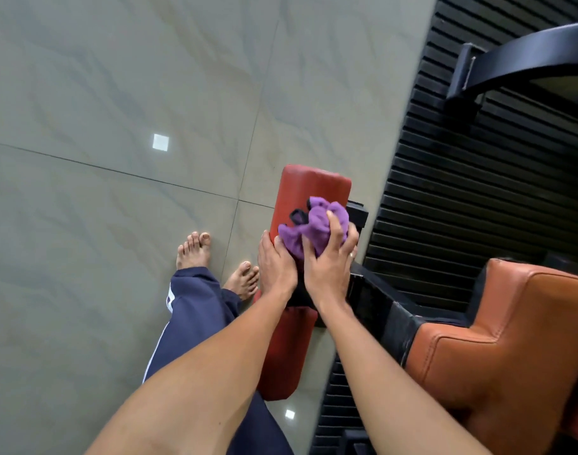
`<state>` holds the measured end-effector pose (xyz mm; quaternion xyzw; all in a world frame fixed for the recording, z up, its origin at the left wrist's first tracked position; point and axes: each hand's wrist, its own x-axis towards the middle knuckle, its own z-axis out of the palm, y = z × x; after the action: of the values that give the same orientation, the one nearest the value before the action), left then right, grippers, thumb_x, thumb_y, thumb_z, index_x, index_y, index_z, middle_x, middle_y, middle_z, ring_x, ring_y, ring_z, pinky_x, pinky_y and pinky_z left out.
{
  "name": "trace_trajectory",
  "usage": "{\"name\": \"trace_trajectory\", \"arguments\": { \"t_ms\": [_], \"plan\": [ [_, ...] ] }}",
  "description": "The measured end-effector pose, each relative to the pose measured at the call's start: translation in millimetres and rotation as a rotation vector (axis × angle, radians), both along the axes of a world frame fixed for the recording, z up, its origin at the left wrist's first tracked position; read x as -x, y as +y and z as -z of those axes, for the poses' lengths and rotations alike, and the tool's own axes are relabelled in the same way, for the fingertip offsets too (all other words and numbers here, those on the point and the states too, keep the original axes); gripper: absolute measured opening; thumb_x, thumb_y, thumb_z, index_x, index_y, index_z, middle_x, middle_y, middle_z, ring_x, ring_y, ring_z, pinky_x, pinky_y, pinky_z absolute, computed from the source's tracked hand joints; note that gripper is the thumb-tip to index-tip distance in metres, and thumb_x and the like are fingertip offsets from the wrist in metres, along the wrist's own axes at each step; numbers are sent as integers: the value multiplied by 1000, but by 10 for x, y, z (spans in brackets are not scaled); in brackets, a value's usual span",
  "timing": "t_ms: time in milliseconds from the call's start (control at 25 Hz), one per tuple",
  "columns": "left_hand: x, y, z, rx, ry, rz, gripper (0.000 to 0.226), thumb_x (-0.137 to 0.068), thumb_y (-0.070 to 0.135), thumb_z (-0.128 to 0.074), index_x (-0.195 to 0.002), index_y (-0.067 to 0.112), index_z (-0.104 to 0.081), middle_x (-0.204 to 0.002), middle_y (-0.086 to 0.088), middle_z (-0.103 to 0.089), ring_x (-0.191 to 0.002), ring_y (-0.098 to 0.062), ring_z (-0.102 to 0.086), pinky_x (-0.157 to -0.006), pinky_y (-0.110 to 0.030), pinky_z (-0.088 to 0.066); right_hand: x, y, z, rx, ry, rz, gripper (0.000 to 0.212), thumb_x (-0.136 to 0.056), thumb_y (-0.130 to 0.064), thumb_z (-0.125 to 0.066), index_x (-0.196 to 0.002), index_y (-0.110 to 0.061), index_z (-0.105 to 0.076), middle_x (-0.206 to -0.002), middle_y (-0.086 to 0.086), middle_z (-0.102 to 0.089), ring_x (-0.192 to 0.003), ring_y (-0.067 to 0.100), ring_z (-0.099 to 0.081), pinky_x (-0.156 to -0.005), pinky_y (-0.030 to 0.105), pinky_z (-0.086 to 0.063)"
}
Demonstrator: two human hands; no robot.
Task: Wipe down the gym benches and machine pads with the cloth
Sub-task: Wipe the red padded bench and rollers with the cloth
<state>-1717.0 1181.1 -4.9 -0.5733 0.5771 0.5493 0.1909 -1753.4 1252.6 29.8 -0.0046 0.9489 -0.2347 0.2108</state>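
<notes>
Head view, steeply downward. Right hand (pixel 327 257) clenched around a bunched purple cloth (pixel 317 228), fingers spread and curled over it, forearm stretched forward from bottom right. Cloth pressed on the near end of the upper red roller pad (pixel 309 192), close to the black frame bar (pixel 373 300). Left hand (pixel 276 262) just beside, back upward, fingers laid along that pad's left edge, thumb touching the cloth; gripping or merely resting, unclear. Left forearm straight, passing over the lower red roller pad (pixel 284 349). Orange seat (pixel 511 339) at right, above ribbed black mat (pixel 461 192); bare feet (pixel 194 254) on grey tiles (pixel 117 93).
</notes>
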Motion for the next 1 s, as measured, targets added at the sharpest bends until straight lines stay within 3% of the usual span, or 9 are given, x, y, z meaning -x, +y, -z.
{"name": "trace_trajectory", "arguments": {
  "t_ms": [200, 360, 520, 640, 760, 880, 1000],
  "plan": [
    [55, 43, 106, 100, 26, -17, 51, -110, 31, -25, -156, 11, -29, -161, -7, -33, -149, -20, -26, -120, -32, -15, 591, -223, 31, -50, 101, 54, 59, -91, -45, -65, -145, -42, -40, -152, 7, -30, -132, 44, -39, -100, 52, -46],
    [78, 97, 117, 168, 76, -55, 48, -109, 27, -28, -152, 9, -37, -154, -12, -43, -144, -26, -35, -119, -39, -23, 586, -390, 65, -208, 190, -414, 60, -78, -46, -56, -138, -41, -55, -158, 4, -30, -142, 47, -26, -113, 59, -34],
    [125, 132, 123, 219, 64, -66, 47, -108, 27, -26, -150, 11, -40, -150, -12, -47, -141, -27, -39, -118, -44, -26, 884, -736, 68, -300, 40, -534, 59, -82, -39, -66, -139, -41, -53, -162, 2, -26, -146, 46, -20, -121, 62, -14],
    [111, 88, 111, 216, 75, -39, 46, -108, 25, -29, -150, 9, -41, -150, -14, -48, -141, -29, -39, -117, -41, -27, 760, -443, 69, -198, 148, -414, 66, -78, -43, -68, -141, -40, -50, -158, 4, -32, -141, 43, -31, -119, 53, -27],
    [219, -2, 77, 197, 72, 0, 49, -109, 29, -30, -153, 10, -36, -155, -13, -42, -145, -26, -34, -118, -36, -23, 319, -105, 65, -58, 101, -67, 70, -83, -47, -62, -146, -41, -35, -157, 6, -29, -139, 41, -38, -110, 51, -42],
    [379, -52, 67, 212, 110, -3, 50, -109, 32, -30, -153, 8, -34, -156, -13, -40, -146, -26, -32, -118, -34, -20, -3, 57, 34, 84, -70, 242, 73, -87, -49, -65, -149, -41, -28, -157, 4, -29, -141, 36, -39, -109, 56, -42],
    [423, -15, 73, 234, 91, 4, 52, -109, 33, -31, -154, 8, -32, -157, -13, -38, -146, -26, -31, -117, -34, -20, 157, -15, 78, 87, -48, 240, 71, -89, -51, -64, -149, -38, -28, -155, 7, -28, -138, 40, -40, -109, 55, -40]
  ]
}}
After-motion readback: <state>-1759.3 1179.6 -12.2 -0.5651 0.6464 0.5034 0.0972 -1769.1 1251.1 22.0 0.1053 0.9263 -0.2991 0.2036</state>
